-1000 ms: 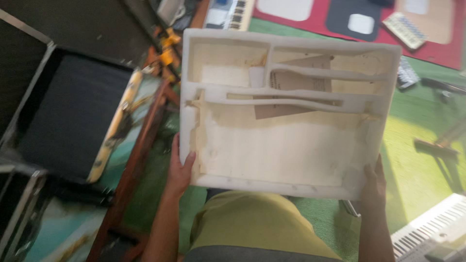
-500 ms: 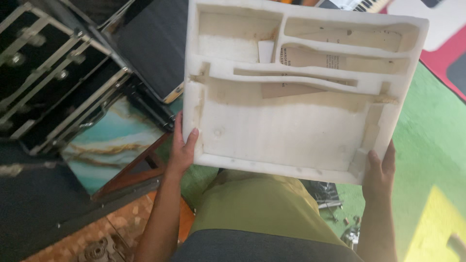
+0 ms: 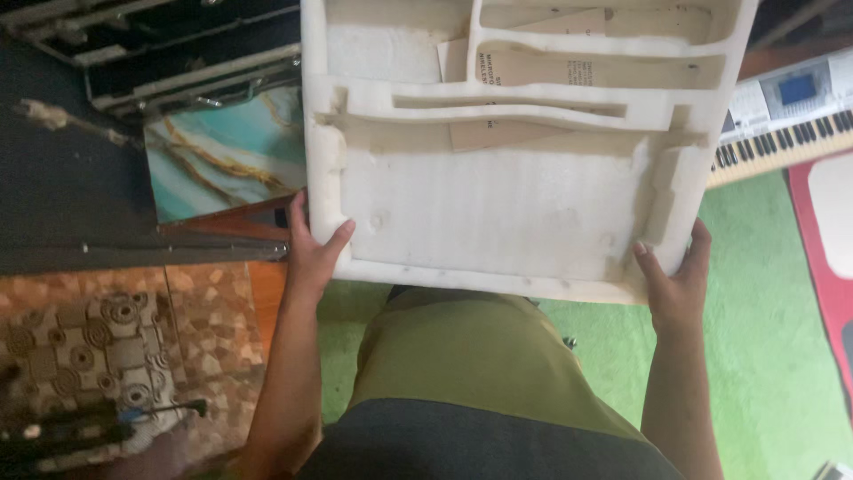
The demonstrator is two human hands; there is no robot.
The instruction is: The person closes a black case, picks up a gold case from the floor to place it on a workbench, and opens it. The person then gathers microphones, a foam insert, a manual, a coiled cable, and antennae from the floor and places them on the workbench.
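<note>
Head view, looking straight down, shows a person carrying a large white foam packing insert (image 3: 498, 204) flat in front of the body, its moulded side up. Left hand (image 3: 311, 244) grips the insert's near-left corner, thumb pressed over the rim onto the inner face and the fingers hidden beneath. Right hand (image 3: 677, 276) clasps the near-right corner the same way, thumb lying on the rim, fingers wrapped under the edge. The insert has one broad shallow recess nearest the person and several long, narrow curved channels farther away; brown cardboard (image 3: 551, 71) shows through the cut-outs of those channels. It is held above the person's olive-green shirt (image 3: 471, 356), clear of the floor. Below and to the right lies a green carpet (image 3: 764, 356), and a red mat (image 3: 822, 276) runs along its right edge. An electronic keyboard (image 3: 791, 116) sits beyond the insert's right side. To the left, a teal marbled panel (image 3: 218, 151) lies beside black cases with metal edging (image 3: 169, 53), and a brown patterned rug (image 3: 115, 338) covers the floor near the left arm.
</note>
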